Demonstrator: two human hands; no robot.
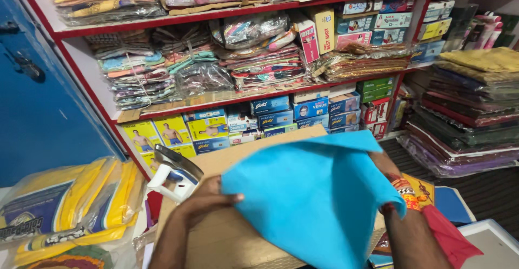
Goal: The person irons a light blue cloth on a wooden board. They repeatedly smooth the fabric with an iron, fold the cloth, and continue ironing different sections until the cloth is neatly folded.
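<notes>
Cloth (319,193), blue and centre-frame, looked light, soft and limp; your left hand (208,201) pinched its left edge, your right hand (386,166) lay hidden beneath, grip unclear.

**Operator Body: Visible Features**

Two bare forearms enter from the bottom edge. The left hand (208,201) carries no ring, watch or band, and no sleeve reaches its forearm. The right hand is hidden from view; only its wrist and forearm show. A wound bracelet of red, orange and white thread with small beads (403,189) encircles the right wrist. No sleeve, glove or other garment covers either forearm within view.
</notes>
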